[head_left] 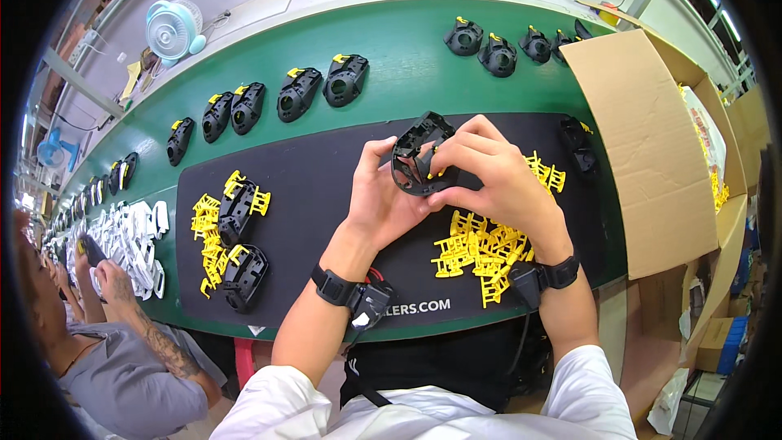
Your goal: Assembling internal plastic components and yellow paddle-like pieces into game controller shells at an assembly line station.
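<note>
Above the black mat, a black plastic housing with an open, hollow side is held between both hands. My left hand cups it from the left and below, thumb against its edge. Fingers of my right hand reach into the hollow, pinched around a small yellow part that is mostly hidden. Just below the right hand lies a loose pile of yellow plastic clips. To the left, two more black housings rest on the mat beside another heap of yellow clips.
Black housings with yellow parts stand in a row along the green table. An open cardboard box is at the right. White parts are piled at the left, near a co-worker. A small fan stands behind.
</note>
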The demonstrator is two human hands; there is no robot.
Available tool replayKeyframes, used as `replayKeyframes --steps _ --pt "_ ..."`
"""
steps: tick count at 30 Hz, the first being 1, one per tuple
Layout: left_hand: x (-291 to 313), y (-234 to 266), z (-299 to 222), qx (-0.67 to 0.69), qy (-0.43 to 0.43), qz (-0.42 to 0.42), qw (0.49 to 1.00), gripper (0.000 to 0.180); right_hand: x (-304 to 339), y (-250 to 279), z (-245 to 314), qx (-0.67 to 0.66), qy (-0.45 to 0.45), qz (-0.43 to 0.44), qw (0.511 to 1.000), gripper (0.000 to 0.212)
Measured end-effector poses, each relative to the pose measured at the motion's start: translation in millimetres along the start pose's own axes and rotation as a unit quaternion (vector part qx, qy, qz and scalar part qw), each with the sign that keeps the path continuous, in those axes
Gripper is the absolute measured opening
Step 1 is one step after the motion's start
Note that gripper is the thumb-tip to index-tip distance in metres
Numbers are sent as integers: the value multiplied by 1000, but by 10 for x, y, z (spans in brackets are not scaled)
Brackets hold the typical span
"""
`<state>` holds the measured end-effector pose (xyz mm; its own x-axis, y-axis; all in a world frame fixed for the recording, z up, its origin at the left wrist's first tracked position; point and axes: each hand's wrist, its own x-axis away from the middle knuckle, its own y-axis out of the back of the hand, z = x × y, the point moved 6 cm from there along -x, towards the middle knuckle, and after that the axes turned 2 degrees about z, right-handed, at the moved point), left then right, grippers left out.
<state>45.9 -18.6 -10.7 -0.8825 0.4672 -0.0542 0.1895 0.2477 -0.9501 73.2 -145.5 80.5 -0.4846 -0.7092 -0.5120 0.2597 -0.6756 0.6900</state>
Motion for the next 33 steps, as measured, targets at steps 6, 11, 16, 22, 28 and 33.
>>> replayKeyframes --steps 6,11,16,22,28,33 --pt "-45 -70 63 -25 22 -7 999 58 19 -55 -62 -60 -65 29 996 28" --pt "-188 -15 -380 -210 -86 -135 964 45 51 172 -163 -37 -53 -56 996 29" --pt "-534 51 -1186 -878 -110 -312 346 90 312 257 -510 56 -170 165 970 29" --pt "-1245 314 -1431 -943 37 -286 166 82 375 58 -557 78 -170 224 956 12" --pt "-2089 180 -1219 -943 -84 -235 222 75 452 188 -490 79 -216 211 950 15" --pt "-2507 370 -1152 -924 -156 -197 289 81 385 42 -431 113 -228 259 932 15"
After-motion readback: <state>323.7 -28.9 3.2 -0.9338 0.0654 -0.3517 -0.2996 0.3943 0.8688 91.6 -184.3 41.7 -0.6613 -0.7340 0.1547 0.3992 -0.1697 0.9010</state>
